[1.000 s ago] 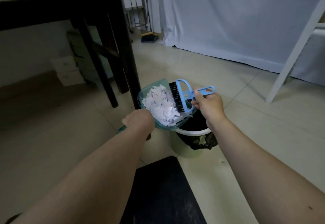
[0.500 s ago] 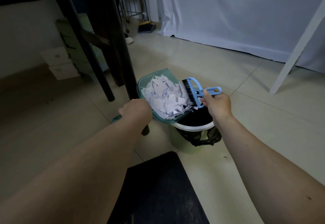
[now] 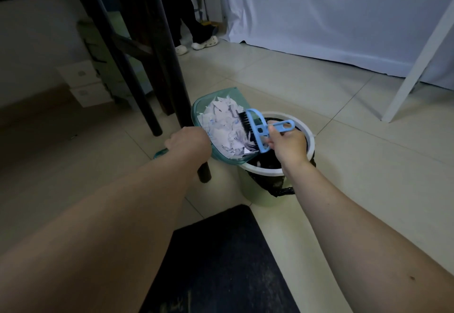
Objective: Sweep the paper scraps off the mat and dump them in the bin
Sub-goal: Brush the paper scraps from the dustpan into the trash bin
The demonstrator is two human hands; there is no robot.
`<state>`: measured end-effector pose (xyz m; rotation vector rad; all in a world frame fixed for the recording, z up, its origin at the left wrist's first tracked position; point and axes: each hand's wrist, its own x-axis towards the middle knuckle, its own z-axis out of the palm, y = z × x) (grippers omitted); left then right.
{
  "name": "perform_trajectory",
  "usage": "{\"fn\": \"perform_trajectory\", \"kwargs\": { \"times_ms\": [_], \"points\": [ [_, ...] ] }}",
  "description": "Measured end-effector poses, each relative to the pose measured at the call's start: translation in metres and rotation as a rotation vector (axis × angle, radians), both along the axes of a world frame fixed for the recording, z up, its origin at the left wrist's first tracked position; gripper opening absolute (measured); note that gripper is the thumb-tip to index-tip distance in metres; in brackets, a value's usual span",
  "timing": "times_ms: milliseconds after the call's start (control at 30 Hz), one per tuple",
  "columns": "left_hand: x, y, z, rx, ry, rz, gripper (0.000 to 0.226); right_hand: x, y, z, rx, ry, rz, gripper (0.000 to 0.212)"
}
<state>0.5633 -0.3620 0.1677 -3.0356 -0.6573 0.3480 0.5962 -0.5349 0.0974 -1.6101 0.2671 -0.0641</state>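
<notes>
Two hands work over the white-rimmed, black-lined bin (image 3: 310,140): left hand (image 3: 188,142) grips the translucent teal dustpan (image 3: 200,113), heaped paper scraps (image 3: 222,126) at its lip above the opening; right hand (image 3: 286,144) grips the blue brush (image 3: 260,128), bristles on the pile's bin side.

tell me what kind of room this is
Probably an indoor workroom or makeshift studio: pale tiled floor, a white cloth backdrop along the far wall, dark table legs, and a lined bin beside a black mat.

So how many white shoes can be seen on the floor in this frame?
2: one white shoe just behind the dark table leg, the other right of it near the white curtain. More may be hidden.
</notes>
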Motion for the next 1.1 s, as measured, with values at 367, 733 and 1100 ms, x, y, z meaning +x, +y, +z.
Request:
{"fn": "perform_trajectory", "kwargs": {
  "times_ms": [367, 733, 1100],
  "points": [
    [0.005, 0.0, 0.002, 0.059, -0.019, -0.006, 0.006, 0.0, 0.0, 0.015, 0.217, -0.155, -0.139, 0.013],
    [0.009, 0.004, -0.001, 0.053, -0.001, -0.009, 0.006, 0.001, 0.005, -0.004, 0.001, -0.003, -0.153, 0.028],
    [0.014, 0.004, -0.001, 0.068, 0.01, -0.016, 0.012, 0.006, 0.01, 0.01, 0.203, -0.078, -0.156, 0.018]
  ]
}}
